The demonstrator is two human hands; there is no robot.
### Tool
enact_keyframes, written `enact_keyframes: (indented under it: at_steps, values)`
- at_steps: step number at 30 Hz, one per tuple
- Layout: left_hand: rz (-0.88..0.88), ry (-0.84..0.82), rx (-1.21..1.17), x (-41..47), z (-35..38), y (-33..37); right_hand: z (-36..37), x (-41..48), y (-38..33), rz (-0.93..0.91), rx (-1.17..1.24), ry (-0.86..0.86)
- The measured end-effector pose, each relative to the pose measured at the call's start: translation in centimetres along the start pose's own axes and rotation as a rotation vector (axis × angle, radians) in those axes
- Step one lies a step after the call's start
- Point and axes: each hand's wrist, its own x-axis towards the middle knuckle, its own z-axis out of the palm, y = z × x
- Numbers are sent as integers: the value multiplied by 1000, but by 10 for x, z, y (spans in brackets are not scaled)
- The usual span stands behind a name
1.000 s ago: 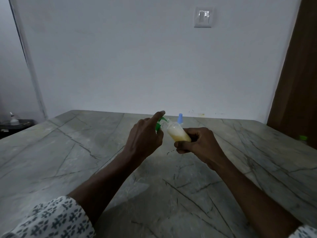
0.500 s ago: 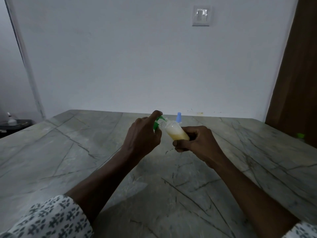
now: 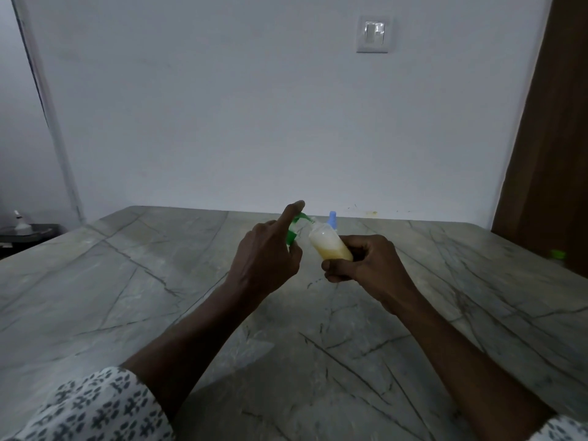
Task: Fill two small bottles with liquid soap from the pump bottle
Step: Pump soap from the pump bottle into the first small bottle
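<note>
Tilting small bottle [image 3: 329, 246] at centre frame to catch soap, right hand [image 3: 366, 265] gripping it; left hand [image 3: 267, 259] clasping pump bottle [image 3: 292, 235] (forefinger raised to press).

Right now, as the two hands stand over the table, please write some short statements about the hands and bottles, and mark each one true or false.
1. The right hand grips a small clear plastic bottle holding yellowish liquid. True.
2. That bottle stands upright on the grey marble table. False: it is held tilted above the table, its neck toward the left hand.
3. The left hand holds a green plastic pump head, with the index finger stretched over it. True.
4. The cap seen behind the small bottle is red. False: it is a blue cap.
</note>
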Motion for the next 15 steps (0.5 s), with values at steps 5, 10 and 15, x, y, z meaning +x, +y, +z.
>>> enact_keyframes:
  at_steps: [5,10,15]
  values:
    - [0,36,-5,0,-1,2,3,-1,0,0,-10,-21]
    - [-5,48,-20,-1,0,2,5,-2,0,4,-3,-26]
    - [-20,5,15,-1,1,3,2,-1,0,-6,-15,4]
